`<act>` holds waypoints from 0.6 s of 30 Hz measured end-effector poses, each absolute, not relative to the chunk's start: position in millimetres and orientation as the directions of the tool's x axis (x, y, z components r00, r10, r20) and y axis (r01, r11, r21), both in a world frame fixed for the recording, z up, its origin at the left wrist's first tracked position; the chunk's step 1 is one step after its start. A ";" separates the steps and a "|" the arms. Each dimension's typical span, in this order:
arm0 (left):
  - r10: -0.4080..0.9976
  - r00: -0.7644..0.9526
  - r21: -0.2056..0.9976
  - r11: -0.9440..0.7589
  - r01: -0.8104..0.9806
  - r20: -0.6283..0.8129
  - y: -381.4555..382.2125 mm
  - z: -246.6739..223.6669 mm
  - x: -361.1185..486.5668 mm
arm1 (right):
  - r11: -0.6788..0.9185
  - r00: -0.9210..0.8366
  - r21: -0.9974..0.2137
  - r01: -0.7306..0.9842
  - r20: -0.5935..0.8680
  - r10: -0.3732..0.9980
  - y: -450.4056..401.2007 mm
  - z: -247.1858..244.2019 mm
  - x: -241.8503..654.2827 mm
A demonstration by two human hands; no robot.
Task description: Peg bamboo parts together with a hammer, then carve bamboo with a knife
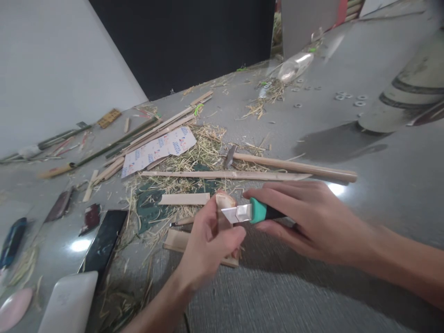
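Note:
In the head view my left hand is wrapped round a short piece of bamboo, whose upper end points up between thumb and fingers. My right hand grips a utility knife with a green and black handle. The knife's blade points left and lies across the upper part of the bamboo piece; whether it bites into the piece I cannot tell. Below and behind my left hand a flat bamboo strip rests on the table. Another short strip lies on the green mat.
A hammer and a long bamboo strip lie beyond my hands. Shavings and a printed sheet are behind them. A black phone and white device lie left; a large cylinder stands right.

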State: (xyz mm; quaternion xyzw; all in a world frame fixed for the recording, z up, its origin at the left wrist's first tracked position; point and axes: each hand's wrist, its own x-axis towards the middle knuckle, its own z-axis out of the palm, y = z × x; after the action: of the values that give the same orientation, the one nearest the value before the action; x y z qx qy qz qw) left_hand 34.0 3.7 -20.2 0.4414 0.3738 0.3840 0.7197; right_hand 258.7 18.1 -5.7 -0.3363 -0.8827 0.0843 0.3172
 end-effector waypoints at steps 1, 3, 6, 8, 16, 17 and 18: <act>0.894 0.410 0.935 0.285 -0.211 -0.180 3.9 -17.7 36.2 | 0.761 -0.574 -0.362 0.539 0.503 0.646 17.8 -5.6 258.7; 0.912 0.386 0.949 0.234 -0.212 -0.138 4.8 -12.4 41.2 | 0.760 -0.581 -0.364 0.539 0.493 0.648 17.5 -5.7 258.6; 0.923 0.364 0.960 0.202 -0.192 -0.121 6.3 -7.7 46.2 | 0.762 -0.597 -0.357 0.541 0.475 0.646 17.4 -6.0 257.9; 0.926 0.352 0.968 0.201 -0.148 -0.138 6.7 -7.3 46.5 | 0.767 -0.606 -0.346 0.541 0.472 0.640 17.3 -6.0 257.3; 0.933 0.322 0.979 0.193 -0.065 -0.163 4.9 -11.7 40.6 | 0.760 -0.581 -0.212 0.615 0.529 0.618 13.4 -4.4 256.9; 0.936 0.314 0.981 0.187 -0.059 -0.160 4.6 -12.8 40.0 | 0.752 -0.576 -0.180 0.634 0.540 0.614 12.2 -4.3 256.6; 0.939 0.306 0.982 0.179 -0.058 -0.153 4.4 -13.9 39.6 | 0.742 -0.568 -0.148 0.654 0.553 0.610 11.0 -4.1 256.1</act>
State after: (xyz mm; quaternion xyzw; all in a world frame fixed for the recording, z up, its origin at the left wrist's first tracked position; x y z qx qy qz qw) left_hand 39.6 4.4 -13.9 0.5044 0.4369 0.3948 0.6315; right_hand 256.1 11.0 -4.1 -0.3572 -0.8846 -0.0366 0.2975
